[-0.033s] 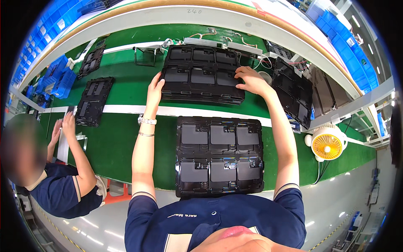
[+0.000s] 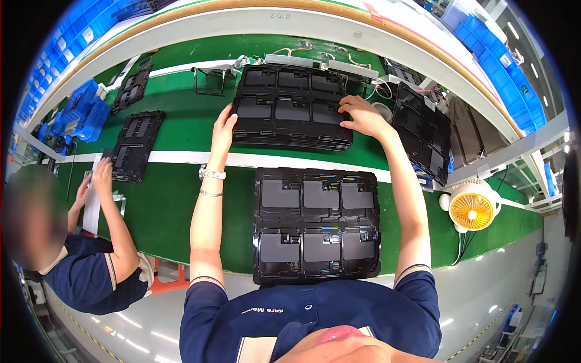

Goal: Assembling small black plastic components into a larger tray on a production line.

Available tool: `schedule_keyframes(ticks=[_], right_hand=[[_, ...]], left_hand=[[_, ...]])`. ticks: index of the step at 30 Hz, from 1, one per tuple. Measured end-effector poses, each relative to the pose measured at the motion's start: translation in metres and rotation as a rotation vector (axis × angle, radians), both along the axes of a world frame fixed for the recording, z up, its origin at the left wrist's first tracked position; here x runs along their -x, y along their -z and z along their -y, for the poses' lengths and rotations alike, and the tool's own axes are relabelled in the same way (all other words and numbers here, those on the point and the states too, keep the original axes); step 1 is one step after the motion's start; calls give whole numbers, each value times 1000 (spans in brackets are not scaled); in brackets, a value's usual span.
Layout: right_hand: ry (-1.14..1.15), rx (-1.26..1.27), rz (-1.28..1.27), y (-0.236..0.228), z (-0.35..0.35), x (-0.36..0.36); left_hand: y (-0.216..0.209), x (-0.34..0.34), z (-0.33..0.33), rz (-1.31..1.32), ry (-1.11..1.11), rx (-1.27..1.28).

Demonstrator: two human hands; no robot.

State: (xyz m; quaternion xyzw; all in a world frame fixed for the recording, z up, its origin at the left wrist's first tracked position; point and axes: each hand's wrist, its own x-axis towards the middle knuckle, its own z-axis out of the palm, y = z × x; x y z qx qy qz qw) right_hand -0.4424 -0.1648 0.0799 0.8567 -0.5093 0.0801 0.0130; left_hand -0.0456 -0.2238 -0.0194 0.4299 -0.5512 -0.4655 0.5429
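A stack of black plastic trays stands at the far side of the green bench, its top tray holding flat dark rectangular parts in several compartments. My left hand grips the left edge of the stack, with the thumb along its near side. On the right edge, the curled fingers of my right hand press against the top tray. How many trays the hands hold is hidden. Closer to me lies a single black tray, flat and apart from both hands, with dark rectangular parts in its compartments.
A yellow-and-white fan stands at the right. Behind it another black tray leans at a slant. More black trays and blue bins are at the left, near a co-worker's hands. A shelf edge crosses overhead.
My hands and the trays have not visibly moved. At the left, the co-worker's hands have shifted slightly.
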Motion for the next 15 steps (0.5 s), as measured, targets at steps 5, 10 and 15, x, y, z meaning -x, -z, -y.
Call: schedule_keyframes(ticks=[5,10,15], right_hand=[[100,132,40,10,-14,-8],[131,249,138,-1,-17,-54],[140,325,-69,10,-4,-104]], left_hand=[[1,0,2,23,2,-14],[-3,1,-2,33,-13,-8],[-5,1,-7,17,0,-21]])
